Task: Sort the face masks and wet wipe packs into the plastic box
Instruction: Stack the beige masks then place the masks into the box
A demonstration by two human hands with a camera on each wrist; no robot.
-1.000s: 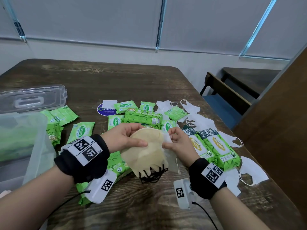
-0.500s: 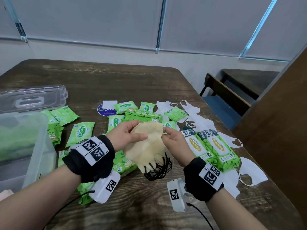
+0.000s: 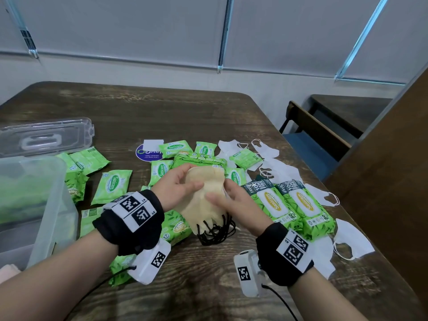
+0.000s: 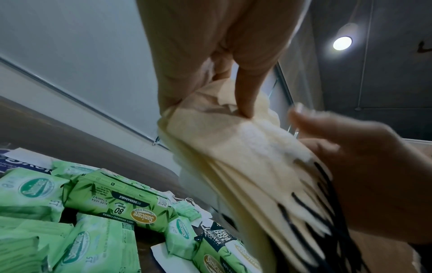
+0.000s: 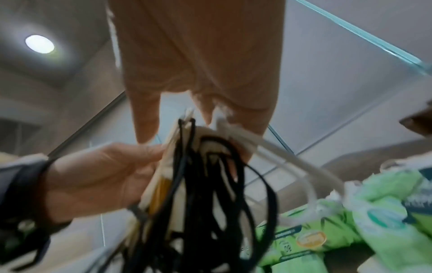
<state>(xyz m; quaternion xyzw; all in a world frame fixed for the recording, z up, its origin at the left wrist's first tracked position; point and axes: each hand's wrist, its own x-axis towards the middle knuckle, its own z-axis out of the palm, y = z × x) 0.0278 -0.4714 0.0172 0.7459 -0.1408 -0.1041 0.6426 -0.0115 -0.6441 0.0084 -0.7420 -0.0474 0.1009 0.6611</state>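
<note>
A stack of beige face masks (image 3: 203, 205) with black ear loops (image 3: 215, 235) hangs above the middle of the table. My left hand (image 3: 190, 179) grips its upper left side, thumb on the front. My right hand (image 3: 220, 196) holds the right side, thumb laid across the front. In the left wrist view my fingers (image 4: 243, 103) pinch the masks (image 4: 245, 166). In the right wrist view the loops (image 5: 210, 184) dangle below my right hand (image 5: 198, 114), and a white strip (image 5: 245, 136) shows behind them. The clear plastic box (image 3: 58, 205) stands at the left with green packs inside.
Small green wipe packs (image 3: 113, 186) and large ones (image 3: 278, 205) lie spread over the wooden table (image 3: 162, 117). White masks (image 3: 349, 239) are scattered at the right near the table edge. The box lid (image 3: 46, 137) lies behind the box. A chair (image 3: 312, 135) stands at the right.
My hands have drawn closer together on the mask stack. My right thumb has slid left onto its front. The stack has shifted slightly away from me.
</note>
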